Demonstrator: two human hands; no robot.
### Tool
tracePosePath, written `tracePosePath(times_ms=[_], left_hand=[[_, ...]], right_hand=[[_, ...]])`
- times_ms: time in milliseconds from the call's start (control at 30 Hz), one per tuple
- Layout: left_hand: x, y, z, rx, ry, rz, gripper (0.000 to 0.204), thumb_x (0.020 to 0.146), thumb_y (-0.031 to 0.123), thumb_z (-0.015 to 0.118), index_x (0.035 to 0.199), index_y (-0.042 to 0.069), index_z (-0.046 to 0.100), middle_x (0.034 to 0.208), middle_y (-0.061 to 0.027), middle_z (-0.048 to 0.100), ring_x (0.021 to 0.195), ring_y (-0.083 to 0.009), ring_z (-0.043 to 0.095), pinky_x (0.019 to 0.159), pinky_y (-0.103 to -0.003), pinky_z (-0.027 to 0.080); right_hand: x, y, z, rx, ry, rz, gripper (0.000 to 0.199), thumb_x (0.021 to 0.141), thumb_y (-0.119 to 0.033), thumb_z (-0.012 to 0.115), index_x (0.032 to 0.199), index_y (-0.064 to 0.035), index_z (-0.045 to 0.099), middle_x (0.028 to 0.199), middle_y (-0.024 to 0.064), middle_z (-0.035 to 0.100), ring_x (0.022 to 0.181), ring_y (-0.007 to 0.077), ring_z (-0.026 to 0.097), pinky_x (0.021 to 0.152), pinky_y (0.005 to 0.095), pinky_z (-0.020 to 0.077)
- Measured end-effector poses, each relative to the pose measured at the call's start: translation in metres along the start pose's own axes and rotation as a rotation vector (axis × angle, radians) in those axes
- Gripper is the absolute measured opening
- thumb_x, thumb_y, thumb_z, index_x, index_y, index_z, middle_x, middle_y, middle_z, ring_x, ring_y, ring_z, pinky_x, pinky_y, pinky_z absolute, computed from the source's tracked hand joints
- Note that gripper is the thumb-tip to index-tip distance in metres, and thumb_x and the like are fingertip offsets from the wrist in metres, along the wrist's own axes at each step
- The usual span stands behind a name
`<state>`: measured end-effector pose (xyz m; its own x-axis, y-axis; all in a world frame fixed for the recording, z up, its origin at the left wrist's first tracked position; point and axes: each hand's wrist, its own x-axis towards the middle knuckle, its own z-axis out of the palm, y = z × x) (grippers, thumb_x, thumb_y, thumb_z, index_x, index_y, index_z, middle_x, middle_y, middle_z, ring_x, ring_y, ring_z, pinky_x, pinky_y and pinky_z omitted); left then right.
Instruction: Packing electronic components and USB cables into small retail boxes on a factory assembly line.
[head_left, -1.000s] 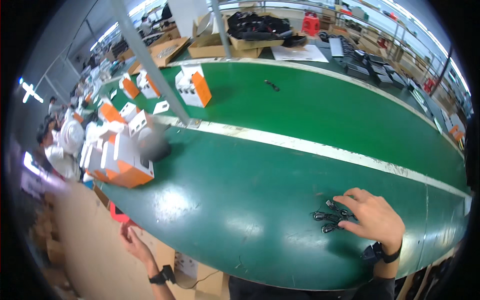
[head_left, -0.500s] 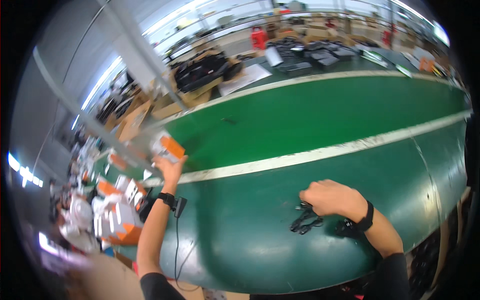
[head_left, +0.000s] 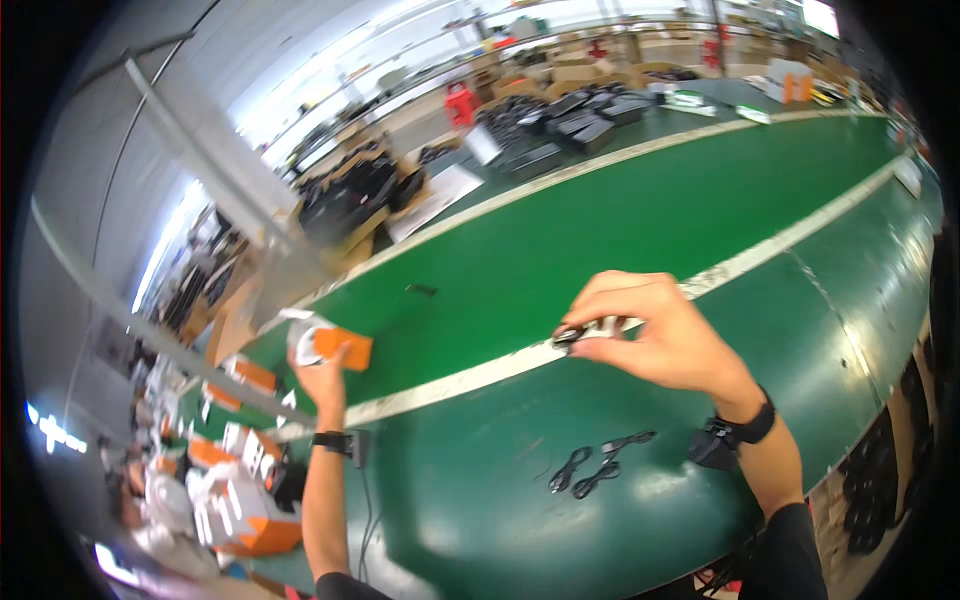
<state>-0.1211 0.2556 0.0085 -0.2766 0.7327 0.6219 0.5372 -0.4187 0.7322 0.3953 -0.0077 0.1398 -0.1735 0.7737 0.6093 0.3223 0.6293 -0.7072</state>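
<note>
A small dark cable (head_left: 590,330) is pinched between the fingertips of the right hand (head_left: 655,335), which is raised above the green belt (head_left: 700,210) with the wrist bent. An orange and white box (head_left: 330,345) is gripped by the left hand (head_left: 322,378), its arm stretched forward. More cables (head_left: 595,468) are left lying on the belt below the right wrist.

Left hand (head_left: 322,378) grips box (head_left: 330,345) far left over belt (head_left: 620,230); right hand (head_left: 660,335) pinches cable (head_left: 588,331) centre; loose cables (head_left: 595,468) lie below it.
</note>
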Motion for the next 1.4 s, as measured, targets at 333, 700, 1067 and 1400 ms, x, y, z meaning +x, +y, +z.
tracePosePath(times_ms=[333, 700, 1067, 1400], left_hand=[[-0.208, 0.193, -0.026, 0.066, -0.322, -0.059, 0.151, 0.057, 0.035, 0.109, 0.167, 0.005, 0.011, 0.143, -0.0213, 0.045, 0.131, -0.0333, 0.055, 0.113, -0.048, 0.046], [-0.203, 0.197, -0.045, -0.240, -0.540, -0.103, 0.119, 0.071, 0.020, 0.099, 0.164, 0.006, 0.026, 0.126, -0.0173, 0.064, 0.112, -0.0301, 0.068, 0.096, -0.042, 0.055], [-0.223, 0.208, -0.027, -0.410, -0.368, -0.244, 0.090, 0.085, 0.006, 0.085, 0.157, 0.004, 0.033, 0.119, -0.0117, 0.066, 0.106, -0.0189, 0.069, 0.089, -0.032, 0.058], [-0.225, 0.191, -0.030, -1.135, -0.406, -0.285, 0.073, 0.099, 0.016, 0.070, 0.161, 0.004, 0.033, 0.134, -0.0106, 0.064, 0.124, -0.0172, 0.060, 0.106, -0.035, 0.047]], right_hand=[[-0.010, -0.032, 0.082, 0.134, -0.237, 0.127, 0.020, 0.083, -0.004, 0.089, 0.098, 0.0015, 0.078, 0.085, 0.0091, 0.078, 0.066, 0.0149, 0.069, 0.057, 0.0265, 0.0537], [-0.020, -0.075, 0.154, -0.169, -0.324, -0.255, 0.033, 0.077, -0.006, 0.088, 0.110, -0.0076, 0.081, 0.097, 0.0001, 0.073, 0.090, 0.0235, 0.064, 0.060, 0.0329, 0.0547], [-0.011, -0.049, 0.214, -0.787, -0.068, -0.333, 0.025, 0.072, -0.007, 0.073, 0.095, 0.0037, 0.078, 0.088, 0.0123, 0.063, 0.103, 0.0330, 0.058, 0.102, 0.0600, 0.0430], [-0.004, -0.044, 0.210, -0.935, -0.367, -0.217, 0.028, 0.075, -0.010, 0.072, 0.098, 0.0042, 0.078, 0.088, 0.0124, 0.067, 0.109, 0.0357, 0.058, 0.116, 0.0733, 0.0323]])
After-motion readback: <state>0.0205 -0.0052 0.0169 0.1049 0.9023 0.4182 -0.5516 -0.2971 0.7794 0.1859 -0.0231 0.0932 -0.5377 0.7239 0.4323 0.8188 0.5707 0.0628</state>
